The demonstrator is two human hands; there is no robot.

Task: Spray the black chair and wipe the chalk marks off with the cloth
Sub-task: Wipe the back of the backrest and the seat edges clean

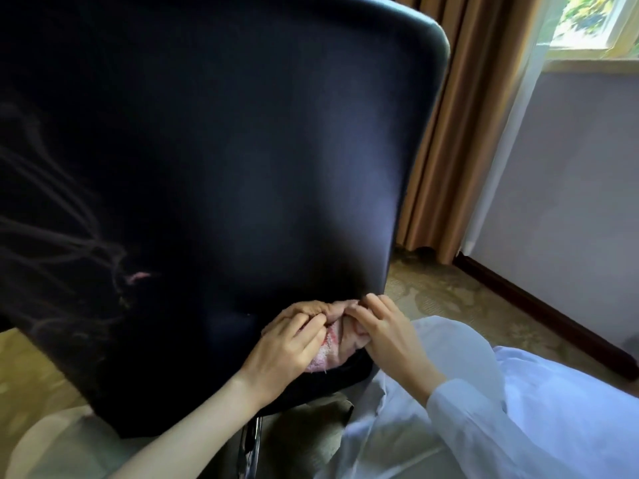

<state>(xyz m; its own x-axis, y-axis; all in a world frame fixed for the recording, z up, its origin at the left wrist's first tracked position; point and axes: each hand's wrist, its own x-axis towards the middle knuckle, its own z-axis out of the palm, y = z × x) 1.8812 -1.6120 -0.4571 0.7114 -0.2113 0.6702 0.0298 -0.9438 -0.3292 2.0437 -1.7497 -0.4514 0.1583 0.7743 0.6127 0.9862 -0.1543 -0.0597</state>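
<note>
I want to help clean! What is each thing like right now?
Black padded chair: pink chalk mark not wiped off yet.
Pink fuzzy cloth: bunched up against the chair's lower edge.
Left hand: fingers curled round the cloth.
Right hand: fingers pinching the cloth.
Brown curtain: hanging, pulled aside from the window.

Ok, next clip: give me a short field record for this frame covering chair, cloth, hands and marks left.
chair: black, back toward camera
cloth: pinkish, bunched at the chair's lower right edge
left hand: grips cloth
right hand: grips cloth
chalk mark: pink streak, lower left of back, not yet wiped
</note>
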